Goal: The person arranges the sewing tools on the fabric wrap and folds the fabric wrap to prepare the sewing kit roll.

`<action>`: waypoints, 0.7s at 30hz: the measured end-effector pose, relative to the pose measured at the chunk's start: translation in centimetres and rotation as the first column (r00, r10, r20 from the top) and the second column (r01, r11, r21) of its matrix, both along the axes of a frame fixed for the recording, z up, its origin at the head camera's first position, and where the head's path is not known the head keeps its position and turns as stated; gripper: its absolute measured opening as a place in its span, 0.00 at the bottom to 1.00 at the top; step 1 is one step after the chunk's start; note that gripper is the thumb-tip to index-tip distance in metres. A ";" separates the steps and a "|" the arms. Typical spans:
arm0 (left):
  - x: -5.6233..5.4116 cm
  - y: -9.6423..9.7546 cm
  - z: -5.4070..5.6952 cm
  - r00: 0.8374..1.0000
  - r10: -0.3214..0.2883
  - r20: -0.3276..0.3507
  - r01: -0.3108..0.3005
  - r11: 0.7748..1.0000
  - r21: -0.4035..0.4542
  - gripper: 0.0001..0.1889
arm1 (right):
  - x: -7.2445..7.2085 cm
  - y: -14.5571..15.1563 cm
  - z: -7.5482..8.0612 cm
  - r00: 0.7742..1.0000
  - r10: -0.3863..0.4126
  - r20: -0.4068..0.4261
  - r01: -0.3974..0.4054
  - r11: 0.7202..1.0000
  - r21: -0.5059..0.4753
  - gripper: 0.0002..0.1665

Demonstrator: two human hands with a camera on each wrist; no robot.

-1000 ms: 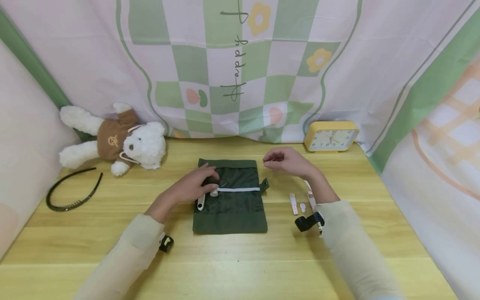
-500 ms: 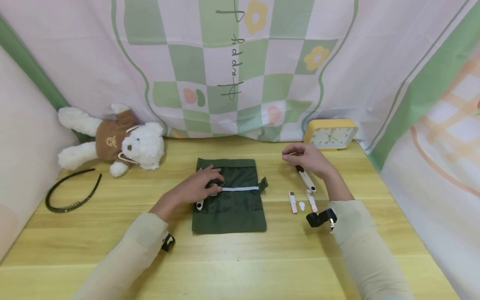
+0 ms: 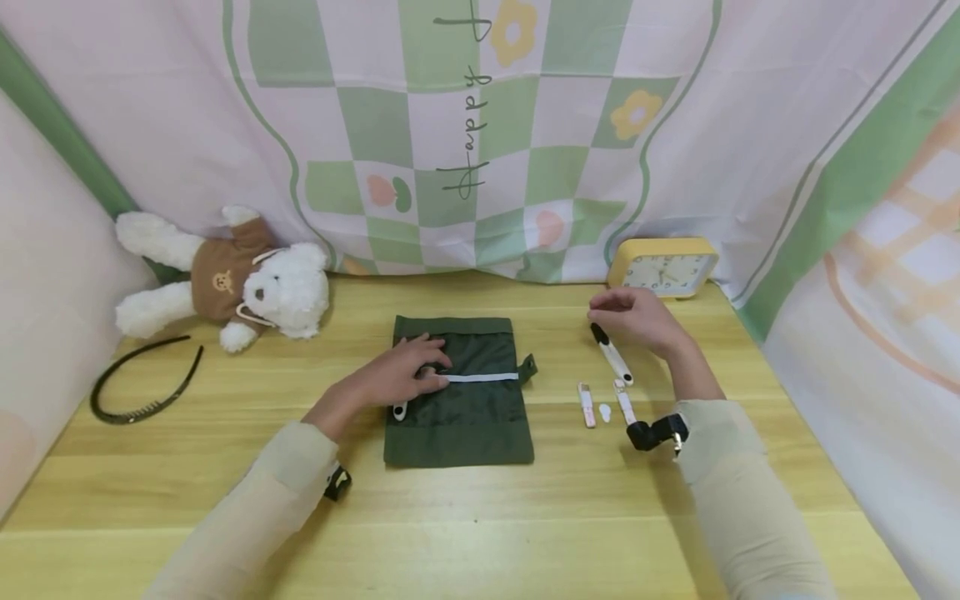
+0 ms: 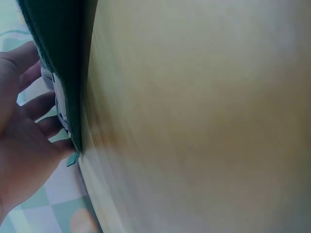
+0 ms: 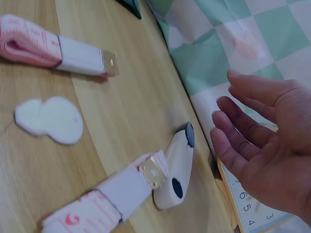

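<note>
A dark green fabric pouch [image 3: 465, 442] lies unfolded on the table, with a white elastic band [image 3: 480, 378] across it. My left hand [image 3: 397, 375] rests on its left part, fingers spread over items there and mostly hiding them. The rounded end of a white tool [image 3: 401, 411] shows below the palm. My right hand [image 3: 637, 317] is empty, fingers relaxed, just above a white tool with a black tip [image 3: 613, 358]. Nearer me lie two folded tape measures [image 3: 587, 406] with metal ends, and between them a small white needle threader [image 5: 53, 119].
A yellow alarm clock [image 3: 663, 267] stands at the back right, close behind my right hand. At the back left lies a white teddy bear [image 3: 292, 292] in a brown top, with a black headband [image 3: 142, 412] in front. A checked curtain [image 3: 442, 233] hangs along the rear edge.
My right hand has moved right, away from the pouch, uncovering the black-tipped white tool. My left hand has shifted slightly right on the pouch, hiding the small white cylinder seen there earlier.
</note>
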State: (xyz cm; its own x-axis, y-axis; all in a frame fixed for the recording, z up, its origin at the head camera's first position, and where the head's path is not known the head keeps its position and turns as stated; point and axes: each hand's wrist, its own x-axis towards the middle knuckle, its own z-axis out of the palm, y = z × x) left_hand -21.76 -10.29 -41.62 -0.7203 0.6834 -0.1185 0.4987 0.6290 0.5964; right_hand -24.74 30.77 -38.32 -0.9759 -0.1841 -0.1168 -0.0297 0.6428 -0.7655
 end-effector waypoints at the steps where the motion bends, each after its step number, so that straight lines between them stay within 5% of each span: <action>1: 0.0 0.0 0.0 1.000 -0.001 0.002 0.001 1.000 -0.003 0.20 | 0.0 0.2 -0.1 1.000 -0.004 0.002 0.004 1.000 0.011 0.27; 21: 0.0 0.3 0.2 1.000 0.005 0.028 -0.005 1.000 0.005 0.07 | -0.1 1.2 -1.3 0.995 0.044 0.090 -0.047 0.998 0.038 0.31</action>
